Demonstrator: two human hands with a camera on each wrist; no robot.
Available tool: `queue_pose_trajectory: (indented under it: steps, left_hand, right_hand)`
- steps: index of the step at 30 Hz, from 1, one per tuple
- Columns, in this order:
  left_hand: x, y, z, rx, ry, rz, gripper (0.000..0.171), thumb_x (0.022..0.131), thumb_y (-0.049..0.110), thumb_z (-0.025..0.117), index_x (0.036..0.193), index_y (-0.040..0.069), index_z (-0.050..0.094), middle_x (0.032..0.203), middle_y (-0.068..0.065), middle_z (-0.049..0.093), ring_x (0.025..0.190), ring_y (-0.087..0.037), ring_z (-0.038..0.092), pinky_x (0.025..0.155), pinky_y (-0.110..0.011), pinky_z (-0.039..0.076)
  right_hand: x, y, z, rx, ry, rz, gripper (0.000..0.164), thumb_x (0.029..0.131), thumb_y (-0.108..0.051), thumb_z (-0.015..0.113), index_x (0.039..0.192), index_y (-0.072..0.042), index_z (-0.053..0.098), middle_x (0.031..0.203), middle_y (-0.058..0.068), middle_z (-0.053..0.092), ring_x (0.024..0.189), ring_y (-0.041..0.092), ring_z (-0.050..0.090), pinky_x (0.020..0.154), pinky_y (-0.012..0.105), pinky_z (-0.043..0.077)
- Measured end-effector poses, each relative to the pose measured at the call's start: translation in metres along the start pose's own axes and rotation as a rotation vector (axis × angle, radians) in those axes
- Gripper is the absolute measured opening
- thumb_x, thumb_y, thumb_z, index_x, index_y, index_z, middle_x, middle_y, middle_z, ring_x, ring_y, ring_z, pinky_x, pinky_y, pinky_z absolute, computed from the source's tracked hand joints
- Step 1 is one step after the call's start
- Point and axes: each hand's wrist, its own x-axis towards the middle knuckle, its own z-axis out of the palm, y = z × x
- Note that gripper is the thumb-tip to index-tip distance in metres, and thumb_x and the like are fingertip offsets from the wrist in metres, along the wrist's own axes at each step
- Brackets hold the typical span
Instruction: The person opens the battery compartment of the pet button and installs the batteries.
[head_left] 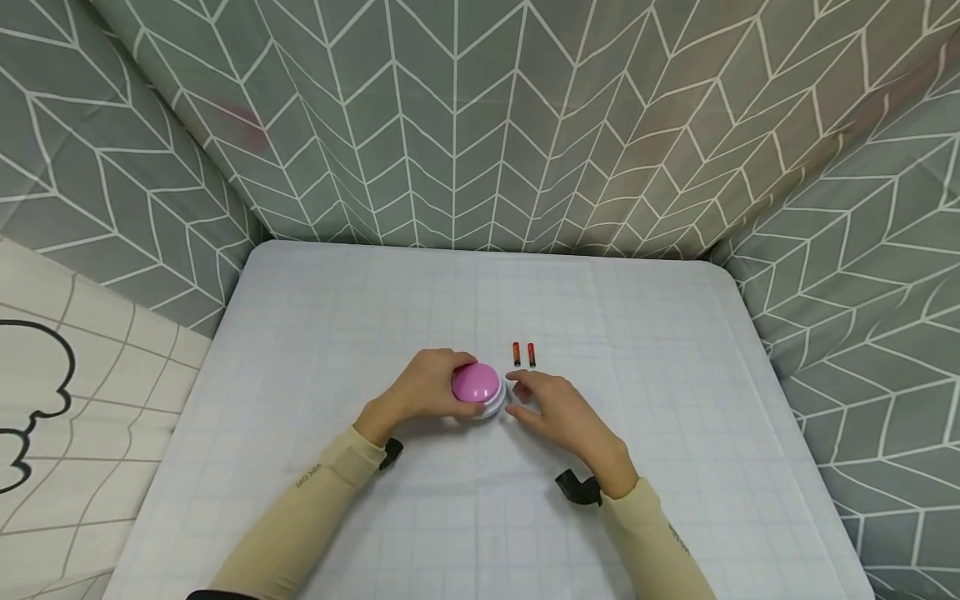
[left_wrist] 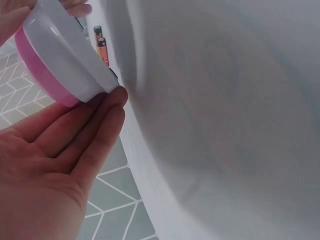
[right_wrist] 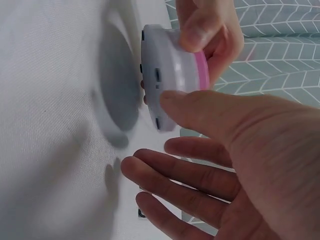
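1. Left hand, just below the centre of the head view: we found its thumb and fingers clamped round the rim of a pink-and-white round device.
2. Right hand, right of centre: we noted fingers apart and loosely curved, holding nothing, just beside the device; we could not tell whether the thumb touched it.
3. Round device, one, lower centre: we recorded a glossy pink dome on a white base; in the right-wrist view it was tilted, its shadow apart from it on the cloth.
4. Batteries, two, red with dark ends: we saw them side by side, slightly apart, above the right hand.
5. Sleeves, beige, a pair: we logged them at lower left and lower right.
6. Tablecloth, white, faintly checked: we saw it under everything.
7. Curtain, grey with white chevrons: we listed it across the upper frame.
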Motion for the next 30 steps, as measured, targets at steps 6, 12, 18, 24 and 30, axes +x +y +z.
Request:
queue_pose_trajectory:
  steps: [6,12,18,24,30]
  left_hand:
    - [0.0024,0.0003,-0.0025,-0.125,-0.051,-0.035,0.058,0.074,0.048,0.085,0.118,0.011,0.076,0.100,0.003,0.077,0.086,-0.007,0.066,0.077,-0.027,0.056]
    - [0.0030,0.0024,-0.0046,-0.246,-0.081,-0.060,0.051,0.077,0.043,0.085,0.115,0.010,0.078,0.102,0.001,0.078,0.088,-0.009,0.066,0.078,-0.027,0.056]
    - [0.0050,0.0025,-0.0043,-0.334,-0.128,-0.096,0.048,0.081,0.041,0.085,0.114,0.007,0.078,0.102,0.000,0.078,0.088,-0.008,0.066,0.079,-0.026,0.056]
    - [0.0063,0.0013,-0.0028,-0.488,-0.185,-0.150,0.044,0.087,0.037,0.083,0.115,0.004,0.078,0.105,-0.003,0.079,0.091,-0.010,0.070,0.084,-0.028,0.058]
    - [0.0045,-0.0003,-0.0024,-0.648,-0.234,-0.219,0.042,0.093,0.039,0.076,0.121,0.008,0.077,0.109,-0.002,0.079,0.095,-0.011,0.070,0.084,-0.028,0.056]
  right_hand:
    - [-0.0014,0.0022,0.0009,0.032,0.038,-0.020,0.047,0.093,-0.019,0.081,0.134,-0.004,0.064,0.107,0.008,0.076,0.098,0.022,0.073,0.092,0.043,0.061]
    - [-0.0011,0.0034,0.0012,0.081,0.084,-0.047,0.033,0.092,-0.014,0.082,0.121,-0.008,0.068,0.111,0.005,0.076,0.100,0.021,0.074,0.092,0.043,0.062]
    - [-0.0011,0.0046,0.0016,0.092,0.127,-0.081,0.028,0.091,-0.011,0.082,0.116,-0.008,0.069,0.109,0.002,0.075,0.099,0.022,0.074,0.092,0.045,0.062]
    - [-0.0016,0.0043,0.0007,0.103,0.159,-0.108,0.025,0.090,-0.007,0.081,0.112,-0.008,0.070,0.106,0.003,0.076,0.097,0.022,0.076,0.091,0.044,0.062]
    - [-0.0020,0.0053,-0.0010,0.104,0.181,-0.111,0.023,0.089,-0.005,0.081,0.108,-0.009,0.070,0.104,0.003,0.078,0.095,0.021,0.076,0.089,0.043,0.063]
